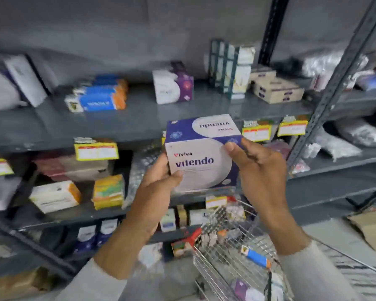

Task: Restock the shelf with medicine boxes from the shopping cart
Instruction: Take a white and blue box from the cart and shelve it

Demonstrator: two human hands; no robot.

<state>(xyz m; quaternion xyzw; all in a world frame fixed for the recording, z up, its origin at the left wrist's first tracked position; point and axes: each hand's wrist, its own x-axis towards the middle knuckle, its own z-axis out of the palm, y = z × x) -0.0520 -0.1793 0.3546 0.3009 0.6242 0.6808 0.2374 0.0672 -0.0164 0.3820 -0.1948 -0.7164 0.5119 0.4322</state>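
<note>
Box in hands: white and purple box (201, 156), "Viviva Vitendo" on front, same print upside down on top face. Held up in the air in front of the shelf (139, 120), level w/ front edge of the upper board, not resting on anything.
Left hand (159, 185): wrapped on box's lower left corner, thumb on front face, fingers behind; gripping it.
Right hand (258, 168): clamped on box's right edge, thumb tip on upper right of front face, fingers curled round the side.
Upper board: mostly bare grey metal in the middle. Same kind of white and purple box (173, 86) stands at the back, center. Stack of blue and orange boxes (100, 95) to its left. Tall row of teal and white boxes (230, 68) to its right, then flat beige boxes (277, 88). Big white and dark pack (11, 83) at far left.
In the way: nothing between held box and the bare stretch of board in front of the matching box; blue stack and teal row flank that gap.
Shelf edge: yellow price tags (97, 151) hang on front lip, more at right (256, 132), just beside held box.
Lower board: white and orange box (55, 196), yellow-green packs (109, 192), pink and beige packs behind; blurred.
Cart (232, 253): wire cart below right hand, near shelf. Inside: blue and orange box (255, 256), red and white box (186, 242), another purple one (245, 290) at the bottom; rest too blurred.
Right bay: silver blister packs (356, 135) on next rack, past the slotted post (326, 101).
Floor: brown cardboard (371, 227) at far right.
</note>
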